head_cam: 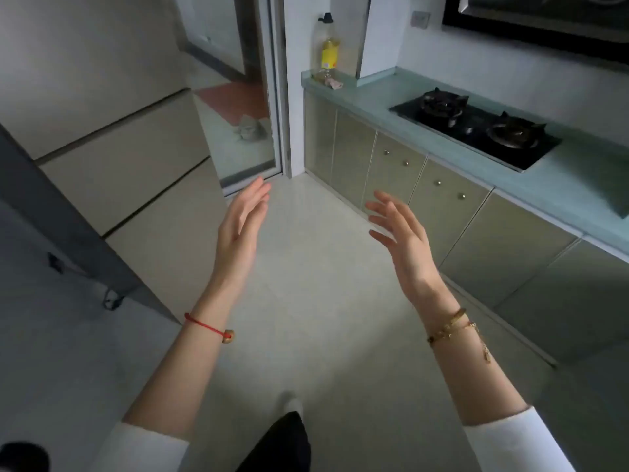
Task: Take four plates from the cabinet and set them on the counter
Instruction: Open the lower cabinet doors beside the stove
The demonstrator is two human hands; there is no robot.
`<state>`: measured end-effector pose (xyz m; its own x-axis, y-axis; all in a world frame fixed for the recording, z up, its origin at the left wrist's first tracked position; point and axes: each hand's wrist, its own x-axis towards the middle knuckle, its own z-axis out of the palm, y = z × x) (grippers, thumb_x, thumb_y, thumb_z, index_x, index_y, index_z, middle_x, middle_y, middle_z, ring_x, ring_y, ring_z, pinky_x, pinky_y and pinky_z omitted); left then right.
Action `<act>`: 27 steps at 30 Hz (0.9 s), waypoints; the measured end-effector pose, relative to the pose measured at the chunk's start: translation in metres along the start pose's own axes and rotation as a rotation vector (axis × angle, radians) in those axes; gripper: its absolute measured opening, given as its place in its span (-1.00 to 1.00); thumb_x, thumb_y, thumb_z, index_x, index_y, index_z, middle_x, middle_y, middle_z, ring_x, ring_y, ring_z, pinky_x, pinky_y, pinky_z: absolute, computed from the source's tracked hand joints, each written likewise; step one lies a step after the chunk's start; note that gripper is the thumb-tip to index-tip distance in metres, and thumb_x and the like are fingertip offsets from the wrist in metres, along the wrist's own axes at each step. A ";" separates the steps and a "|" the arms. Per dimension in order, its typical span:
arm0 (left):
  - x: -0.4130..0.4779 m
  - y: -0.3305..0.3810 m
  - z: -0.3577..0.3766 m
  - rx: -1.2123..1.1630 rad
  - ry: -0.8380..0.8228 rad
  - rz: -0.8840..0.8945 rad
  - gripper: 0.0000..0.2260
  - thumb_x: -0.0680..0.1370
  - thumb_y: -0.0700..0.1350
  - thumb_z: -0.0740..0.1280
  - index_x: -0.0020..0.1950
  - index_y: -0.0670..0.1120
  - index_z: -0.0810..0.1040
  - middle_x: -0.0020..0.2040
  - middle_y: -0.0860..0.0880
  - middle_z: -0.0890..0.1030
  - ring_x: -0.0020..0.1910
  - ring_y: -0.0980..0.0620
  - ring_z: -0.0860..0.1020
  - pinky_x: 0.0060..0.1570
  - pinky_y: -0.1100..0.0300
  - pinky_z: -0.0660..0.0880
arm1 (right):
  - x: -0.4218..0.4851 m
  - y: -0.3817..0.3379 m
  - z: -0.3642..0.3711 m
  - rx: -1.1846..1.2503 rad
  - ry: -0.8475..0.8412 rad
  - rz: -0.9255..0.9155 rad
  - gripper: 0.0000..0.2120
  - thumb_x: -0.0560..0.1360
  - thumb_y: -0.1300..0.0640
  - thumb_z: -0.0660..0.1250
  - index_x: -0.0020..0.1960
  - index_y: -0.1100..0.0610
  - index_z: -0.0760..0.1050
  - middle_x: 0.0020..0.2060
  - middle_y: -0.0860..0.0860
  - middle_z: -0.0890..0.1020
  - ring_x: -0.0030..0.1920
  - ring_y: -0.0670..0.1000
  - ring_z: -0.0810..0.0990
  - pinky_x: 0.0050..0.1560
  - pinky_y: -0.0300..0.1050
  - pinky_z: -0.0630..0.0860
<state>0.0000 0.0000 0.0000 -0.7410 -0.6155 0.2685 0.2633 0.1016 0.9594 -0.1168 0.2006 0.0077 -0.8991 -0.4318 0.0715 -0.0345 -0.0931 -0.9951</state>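
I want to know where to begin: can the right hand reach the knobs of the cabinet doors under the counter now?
Probably yes. The right hand is open and empty, the cabinet doors stand shut beside it, and nothing lies between.

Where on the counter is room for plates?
Bare counter lies between the oil bottle and the stove, and more right of the stove near the edge. The far corner is crowded by the bottle. Both the left hand and right hand are empty.

Pale green counter [384,97] along right wall; cabinet [446,206] doors below all closed.
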 end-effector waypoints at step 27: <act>0.390 -0.126 -0.004 -0.007 -0.063 -0.083 -0.61 0.59 0.02 0.23 0.42 0.04 0.42 0.38 0.10 0.53 0.40 0.15 0.45 0.47 0.00 0.32 | 0.395 0.063 0.096 0.058 0.039 0.084 -0.69 0.65 0.04 0.12 0.32 0.06 0.48 0.19 0.02 0.62 0.24 0.03 0.54 0.24 -0.07 0.49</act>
<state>-0.3201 -0.2561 -0.0169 -0.7977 -0.5713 0.1931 0.2032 0.0469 0.9780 -0.4319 -0.0619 -0.0201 -0.9142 -0.4050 -0.0163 0.0664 -0.1099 -0.9917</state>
